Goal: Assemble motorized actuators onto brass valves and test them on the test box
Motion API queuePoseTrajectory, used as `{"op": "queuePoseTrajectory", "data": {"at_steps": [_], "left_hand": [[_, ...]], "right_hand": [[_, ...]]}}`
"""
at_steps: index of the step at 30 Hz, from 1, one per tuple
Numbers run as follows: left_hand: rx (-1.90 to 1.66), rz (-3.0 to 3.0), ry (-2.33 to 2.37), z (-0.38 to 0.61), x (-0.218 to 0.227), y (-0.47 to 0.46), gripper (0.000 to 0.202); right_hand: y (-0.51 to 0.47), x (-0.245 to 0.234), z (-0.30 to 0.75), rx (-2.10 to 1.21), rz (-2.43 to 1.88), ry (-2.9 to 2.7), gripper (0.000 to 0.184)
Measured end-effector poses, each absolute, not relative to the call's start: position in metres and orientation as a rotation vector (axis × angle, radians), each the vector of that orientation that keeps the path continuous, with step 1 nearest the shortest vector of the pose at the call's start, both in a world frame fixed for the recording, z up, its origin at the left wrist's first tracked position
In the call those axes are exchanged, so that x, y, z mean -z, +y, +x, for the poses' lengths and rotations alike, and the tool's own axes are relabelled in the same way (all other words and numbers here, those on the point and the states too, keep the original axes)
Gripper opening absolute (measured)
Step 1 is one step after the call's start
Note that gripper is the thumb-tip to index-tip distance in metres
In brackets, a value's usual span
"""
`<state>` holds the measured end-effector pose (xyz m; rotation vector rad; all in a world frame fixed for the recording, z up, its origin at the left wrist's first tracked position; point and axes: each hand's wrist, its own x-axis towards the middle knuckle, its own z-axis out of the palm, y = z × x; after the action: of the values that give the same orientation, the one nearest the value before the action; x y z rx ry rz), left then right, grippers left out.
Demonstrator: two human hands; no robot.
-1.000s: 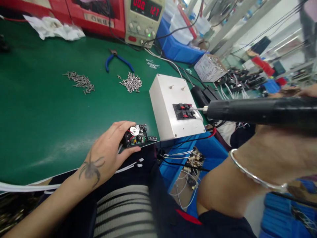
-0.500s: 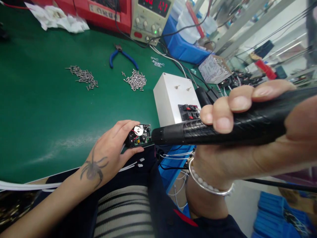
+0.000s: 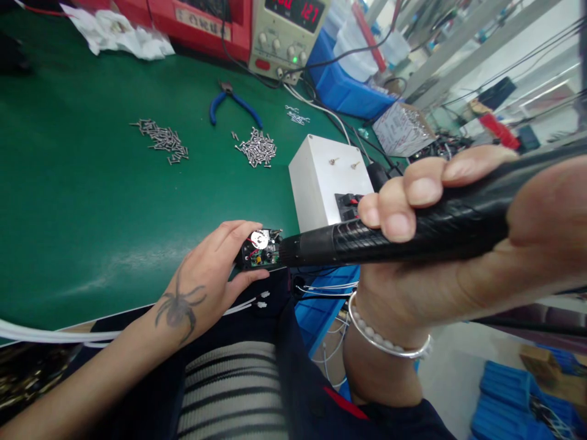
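Between the thumb and fingers of my left hand point(image 3: 215, 263) is a small black electronic housing point(image 3: 261, 249), open on top. A round silver disc, a green circuit board and red wires show inside it. My right hand point(image 3: 440, 232) is wrapped round a black power screwdriver point(image 3: 339, 242), held nearly level. The driver's nose reaches the right side of the housing; its bit is hidden there. White cables with small plugs point(image 3: 262, 299) hang just below my left hand.
On the green bench point(image 3: 92, 201) lie two heaps of screws point(image 3: 257, 148), blue-handled pliers point(image 3: 227, 91) and small metal clips point(image 3: 297, 115). A white switch box point(image 3: 321, 177) stands beyond the driver. A power supply point(image 3: 287, 36) and blue bin point(image 3: 343, 91) are at the back.
The driver's nose has come closer to the housing and overlaps its right edge. My right hand has shifted slightly left. The whole view has moved a little; the left hand's hold is unchanged.
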<state>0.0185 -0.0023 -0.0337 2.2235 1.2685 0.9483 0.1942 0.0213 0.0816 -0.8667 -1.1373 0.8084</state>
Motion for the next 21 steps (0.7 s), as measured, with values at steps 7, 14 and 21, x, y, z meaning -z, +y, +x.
{"op": "queuePoseTrajectory", "data": {"at_steps": [7, 14, 21], "left_hand": [[-0.940, 2.182, 1.293, 0.018, 0.036, -0.004, 0.047], [-0.960, 2.030, 1.318, 0.020, 0.037, -0.005, 0.044], [-0.910, 1.972, 1.368, 0.026, 0.029, -0.007, 0.048]], "right_hand": [[0.023, -0.078, 0.183, -0.768, -0.893, -1.171, 0.054], [0.021, -0.077, 0.179, -0.829, -0.742, -1.214, 0.050], [0.015, -0.072, 0.194, -0.874, -0.729, -1.259, 0.024]]}}
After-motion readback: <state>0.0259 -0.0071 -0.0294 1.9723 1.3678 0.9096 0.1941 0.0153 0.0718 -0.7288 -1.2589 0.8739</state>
